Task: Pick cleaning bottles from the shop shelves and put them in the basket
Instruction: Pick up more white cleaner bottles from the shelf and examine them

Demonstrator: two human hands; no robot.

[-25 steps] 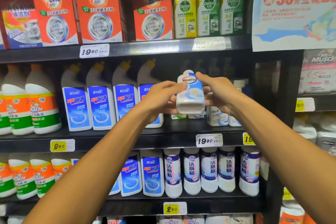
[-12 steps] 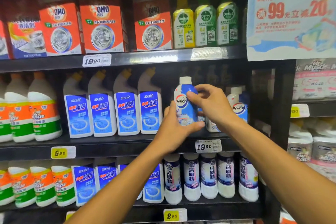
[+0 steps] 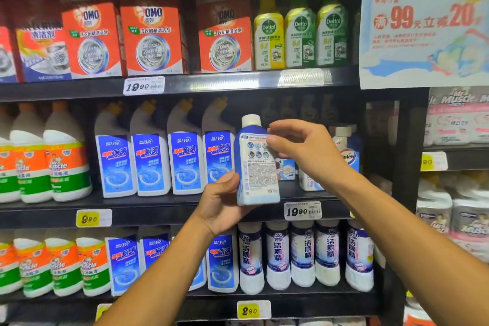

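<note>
The left hand (image 3: 221,201) grips the lower part of a blue bottle (image 3: 256,164), held upright in front of the middle shelf (image 3: 169,209), back label facing the camera. The right hand (image 3: 304,151) pinches the bottle's upper right edge. Behind the right hand stands a Walch bottle (image 3: 346,151); left of the hands, a row of toilet cleaners (image 3: 164,156).
</note>
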